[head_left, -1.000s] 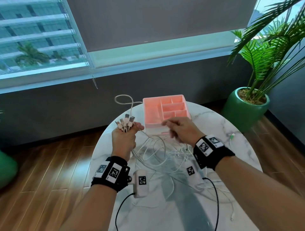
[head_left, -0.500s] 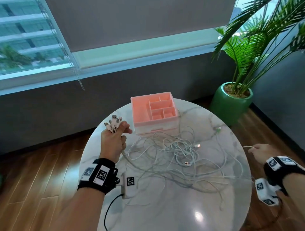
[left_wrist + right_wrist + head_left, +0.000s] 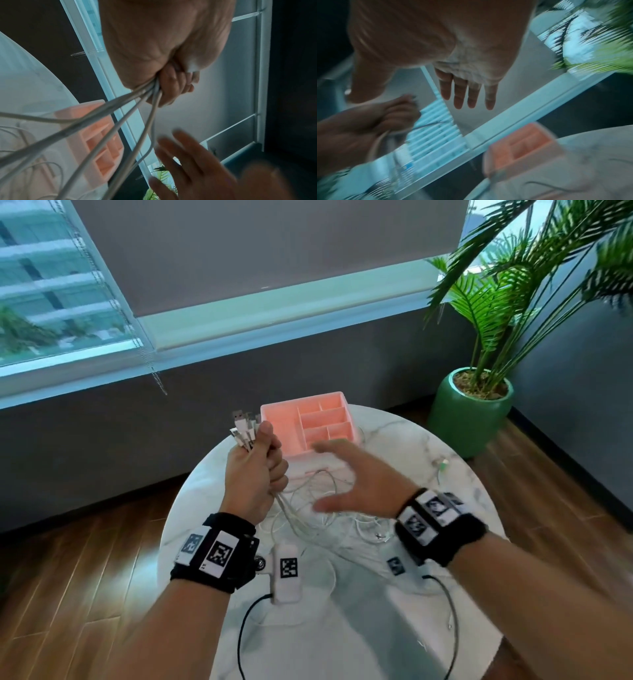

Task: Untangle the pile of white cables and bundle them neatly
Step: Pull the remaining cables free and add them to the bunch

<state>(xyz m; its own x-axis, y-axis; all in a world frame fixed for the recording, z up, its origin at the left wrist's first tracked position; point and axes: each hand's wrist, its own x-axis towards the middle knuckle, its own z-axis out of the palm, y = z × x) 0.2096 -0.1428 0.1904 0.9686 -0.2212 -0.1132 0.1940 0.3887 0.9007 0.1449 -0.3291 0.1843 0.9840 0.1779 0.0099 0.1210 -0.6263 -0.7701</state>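
My left hand [image 3: 255,470] is raised over the table's left side, fist closed round several white cables [image 3: 298,508], their plug ends [image 3: 244,430] sticking up above the fist. In the left wrist view the cables [image 3: 120,108] run out of the closed fingers [image 3: 171,88] toward the table. A loose tangle of cables [image 3: 363,525] lies on the marble top, partly hidden under my right hand [image 3: 352,477]. That hand hovers with fingers spread and holds nothing; the right wrist view shows its straight fingers [image 3: 467,92], blurred.
A pink compartment tray [image 3: 308,422] stands at the far side of the round marble table [image 3: 376,628]. A potted palm in a green pot [image 3: 471,412] stands right of the table. A window and dark wall lie beyond; wooden floor surrounds the table.
My right hand let go of the cable end it had pulled out to the right and swung back over the tangle, fingers spread. My left hand keeps holding the plug ends.
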